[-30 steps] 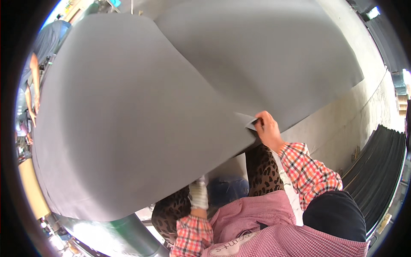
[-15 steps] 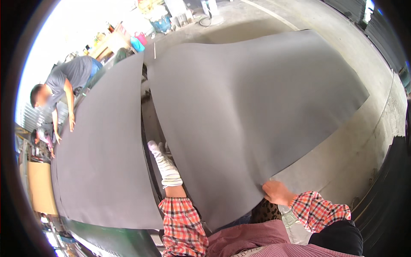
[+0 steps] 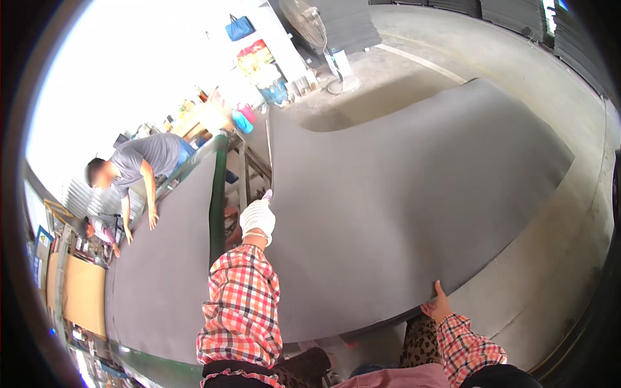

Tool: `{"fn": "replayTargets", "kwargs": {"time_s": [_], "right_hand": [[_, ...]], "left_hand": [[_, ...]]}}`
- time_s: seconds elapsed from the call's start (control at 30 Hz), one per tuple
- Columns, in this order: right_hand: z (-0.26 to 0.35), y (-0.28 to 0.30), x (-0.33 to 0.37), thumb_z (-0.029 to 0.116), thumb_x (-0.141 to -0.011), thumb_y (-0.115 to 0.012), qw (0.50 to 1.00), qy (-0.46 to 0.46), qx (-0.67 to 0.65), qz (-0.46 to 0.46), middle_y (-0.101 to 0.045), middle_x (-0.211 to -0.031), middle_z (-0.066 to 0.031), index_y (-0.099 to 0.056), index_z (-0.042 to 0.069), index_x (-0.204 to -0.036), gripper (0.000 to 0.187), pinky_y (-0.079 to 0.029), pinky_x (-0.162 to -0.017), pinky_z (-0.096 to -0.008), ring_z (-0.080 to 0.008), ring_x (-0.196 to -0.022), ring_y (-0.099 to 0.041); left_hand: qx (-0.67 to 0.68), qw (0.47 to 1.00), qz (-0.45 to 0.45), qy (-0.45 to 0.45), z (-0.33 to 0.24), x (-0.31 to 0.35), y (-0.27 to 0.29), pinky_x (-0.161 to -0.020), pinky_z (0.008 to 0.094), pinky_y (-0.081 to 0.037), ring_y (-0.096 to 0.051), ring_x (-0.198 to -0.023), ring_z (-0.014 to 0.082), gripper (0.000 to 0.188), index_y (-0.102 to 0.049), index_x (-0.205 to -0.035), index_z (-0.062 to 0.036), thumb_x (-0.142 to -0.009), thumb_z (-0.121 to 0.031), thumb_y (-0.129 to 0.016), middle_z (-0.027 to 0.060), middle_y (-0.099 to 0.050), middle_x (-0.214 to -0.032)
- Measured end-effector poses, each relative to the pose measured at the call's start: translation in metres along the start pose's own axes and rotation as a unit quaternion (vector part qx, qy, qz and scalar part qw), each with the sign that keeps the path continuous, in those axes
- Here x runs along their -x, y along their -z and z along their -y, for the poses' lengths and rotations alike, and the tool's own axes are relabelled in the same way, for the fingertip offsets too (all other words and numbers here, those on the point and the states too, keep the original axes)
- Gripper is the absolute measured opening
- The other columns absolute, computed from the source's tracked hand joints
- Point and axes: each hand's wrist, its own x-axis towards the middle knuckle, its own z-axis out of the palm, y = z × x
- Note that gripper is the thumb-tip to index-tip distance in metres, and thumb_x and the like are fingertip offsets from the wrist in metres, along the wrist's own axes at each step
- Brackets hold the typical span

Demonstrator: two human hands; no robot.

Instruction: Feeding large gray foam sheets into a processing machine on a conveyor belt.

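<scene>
A large, flexible dark grey sheet (image 3: 388, 213) spreads in front of me, sagging in the middle with its far right corner raised. My left hand (image 3: 259, 218), in a white knitted glove, is closed on its left edge, with the thumb on top. My bare right hand (image 3: 438, 304) grips the near edge, thumb on top and fingers hidden beneath. To the left, a second grey sheet (image 3: 168, 258) lies flat on a green-edged table (image 3: 218, 200). A gap separates the two sheets.
A co-worker (image 3: 145, 161) in a grey shirt leans over the left sheet with both hands on it; another person (image 3: 100, 229) is behind. A metal frame (image 3: 244, 174) shows in the gap. A standing fan (image 3: 304, 22) is at the back, and a tan board (image 3: 84, 294) at far left.
My left hand has gone from outstretched in the gap to holding the sheet's left edge. The right sheet has moved rightward, widening the gap and baring the green table edge. My view has shifted.
</scene>
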Motion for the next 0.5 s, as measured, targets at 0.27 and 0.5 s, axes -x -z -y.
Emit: {"fn": "replayTargets", "kwargs": {"time_s": [0.27,0.5], "right_hand": [[0.039,-0.088,0.027,0.026,-0.087,-0.062,0.974,0.159,-0.144,0.073,-0.064,-0.099,-0.0033,-0.059,0.006,-0.105,0.028,-0.048,-0.076,-0.0375,-0.022,-0.086,-0.061],[0.044,-0.092,0.085,0.025,-0.087,-0.056,0.938,0.196,-0.188,0.215,-0.061,-0.104,-0.008,-0.056,0.005,-0.108,0.03,-0.047,-0.084,-0.0391,-0.0243,-0.097,-0.058]], "left_hand": [[-0.046,0.989,-0.143,-0.003,0.07,-0.037,0.066,-0.071,0.0391,-0.05,-0.063,-0.081,0.0282,0.041,-0.053,-0.124,-0.0275,-0.087,-0.011,-0.042,0.0077,-0.066,-0.088],[-0.089,0.974,-0.104,0.182,0.284,-0.02,0.04,-0.083,0.0369,-0.049,-0.063,-0.092,0.0279,0.041,-0.049,-0.127,-0.023,-0.086,-0.016,-0.047,0.0096,-0.065,-0.102]]}}
